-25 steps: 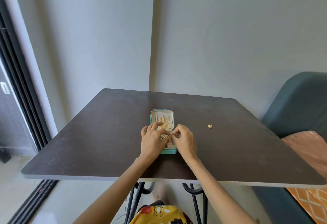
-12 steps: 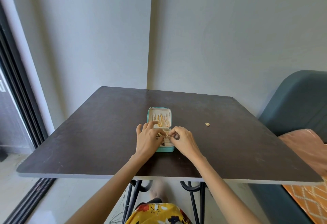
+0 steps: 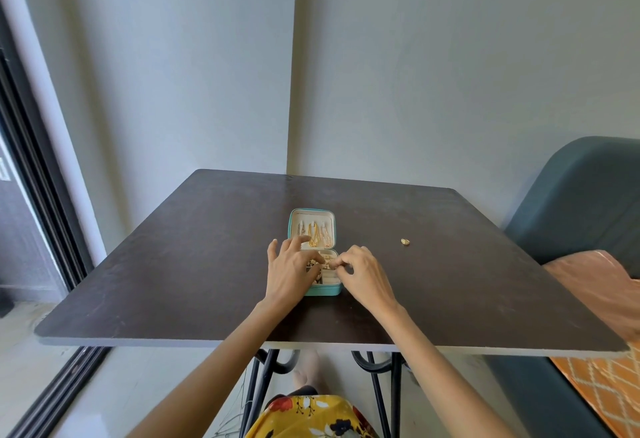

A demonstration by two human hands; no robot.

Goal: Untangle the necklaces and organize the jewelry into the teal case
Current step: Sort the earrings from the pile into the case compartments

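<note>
Presently: teal case [image 3: 313,290], centre frame, lid open for loading; left hand [image 3: 289,273] steadies, fingers relaxed; right hand [image 3: 363,275] grip pinches small gold piece [image 3: 330,266]; gold ring [image 3: 405,241] waits on counter [image 3: 173,264], right.

Soft, even daylight enters from the tall dark-framed glass door [image 3: 38,202] on the left — no hard shadows. The dark brown square tabletop [image 3: 194,264] shows a faint sheen. Wide-angle bending at the edges — otherwise sharp.

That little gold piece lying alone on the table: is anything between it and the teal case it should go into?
Nothing visible. The gold piece lies on bare dark table, right of the open teal case. The right hand is nearest, beside the case.
</note>
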